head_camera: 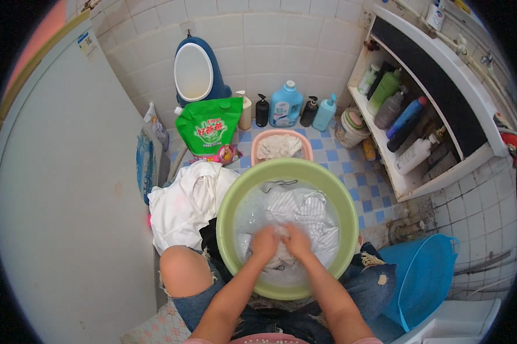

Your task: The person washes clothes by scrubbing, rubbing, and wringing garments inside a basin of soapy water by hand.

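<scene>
A light green plastic basin (351, 206) holds cloudy, sudsy water and a white garment with thin grey stripes (323, 228). Inside it, my left hand (265, 244) and my right hand (296, 243) come close together, both blurred. Between them they grip a bunched part of the wet cloth, and the fingertips are partly hidden by it. A pale beige fabric part (282, 257) lies in the water just below my hands. A dark cord loop shows near the basin's bottom and another dark strip near its top.
Left of the basin lies a heap of white clothes (185, 210). Beyond stand a green detergent pouch (211, 127), a pink tub (255, 150) with cloth, and several pump bottles around a blue detergent jug (286, 105). A blue bucket (426, 275) and a bottle-filled cabinet (430, 81) are at right.
</scene>
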Available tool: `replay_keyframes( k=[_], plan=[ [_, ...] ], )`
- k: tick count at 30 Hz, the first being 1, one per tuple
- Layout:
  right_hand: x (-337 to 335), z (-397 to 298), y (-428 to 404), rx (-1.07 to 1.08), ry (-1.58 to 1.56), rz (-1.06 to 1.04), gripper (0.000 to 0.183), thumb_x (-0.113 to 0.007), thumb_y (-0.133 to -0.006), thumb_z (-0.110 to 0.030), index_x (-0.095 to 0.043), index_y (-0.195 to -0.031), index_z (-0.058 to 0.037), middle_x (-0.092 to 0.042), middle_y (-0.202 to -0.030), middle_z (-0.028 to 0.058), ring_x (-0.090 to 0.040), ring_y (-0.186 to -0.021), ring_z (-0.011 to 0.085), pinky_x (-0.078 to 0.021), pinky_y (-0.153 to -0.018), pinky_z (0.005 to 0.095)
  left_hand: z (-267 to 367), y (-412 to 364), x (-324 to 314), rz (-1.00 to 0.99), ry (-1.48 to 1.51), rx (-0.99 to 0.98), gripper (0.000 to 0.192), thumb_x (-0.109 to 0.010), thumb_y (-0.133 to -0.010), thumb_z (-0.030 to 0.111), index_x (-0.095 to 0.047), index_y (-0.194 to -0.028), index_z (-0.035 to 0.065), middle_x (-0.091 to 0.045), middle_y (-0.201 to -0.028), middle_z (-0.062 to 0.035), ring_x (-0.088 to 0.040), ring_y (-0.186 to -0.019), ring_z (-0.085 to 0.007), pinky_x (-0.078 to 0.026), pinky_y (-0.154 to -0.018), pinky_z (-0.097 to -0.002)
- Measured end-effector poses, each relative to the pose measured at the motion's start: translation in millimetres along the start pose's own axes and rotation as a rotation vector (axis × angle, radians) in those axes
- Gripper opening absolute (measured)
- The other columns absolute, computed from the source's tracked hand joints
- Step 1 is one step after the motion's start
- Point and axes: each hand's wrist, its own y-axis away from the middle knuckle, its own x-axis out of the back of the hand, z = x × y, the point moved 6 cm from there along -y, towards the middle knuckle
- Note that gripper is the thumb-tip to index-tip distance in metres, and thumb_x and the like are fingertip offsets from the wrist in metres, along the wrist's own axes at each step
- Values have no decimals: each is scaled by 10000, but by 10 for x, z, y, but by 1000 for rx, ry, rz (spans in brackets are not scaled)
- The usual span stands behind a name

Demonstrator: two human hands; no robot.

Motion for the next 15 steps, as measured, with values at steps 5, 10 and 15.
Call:
replay_keyframes(
  k=[5, 10, 15],
  plan=[
    [446, -648, 43, -48, -327, 224, 274, -556, -768, -227, -486, -979, -66, -564, -850, 175, -545, -795, 354, -423, -657, 432, -302, -98, 61, 247, 766, 111, 216, -444, -831, 204, -514, -849, 2, -552, -801, -166, -543, -762, -236, -415, -689, -357],
    [450, -625, 18, -84, -206, 112, 219, -417, -862, -252, -462, -849, -38, -557, -727, 219, -535, -681, 404, -405, -606, 470, -94, 15, 28, 136, 788, 100, 298, -394, -873, 229, -512, -835, -42, -543, -734, -89, -509, -690, -182, -410, -661, -315],
    [574, -932, 111, 76, -181, 225, 206, -391, -862, -244, -469, -847, -54, -563, -708, 201, -542, -665, 394, -413, -585, 469, -209, -35, 49, 187, 1154, 227, 354, -387, -881, 255, -535, -778, -50, -554, -720, -72, -475, -659, -144, -408, -634, -316]
  ],
)
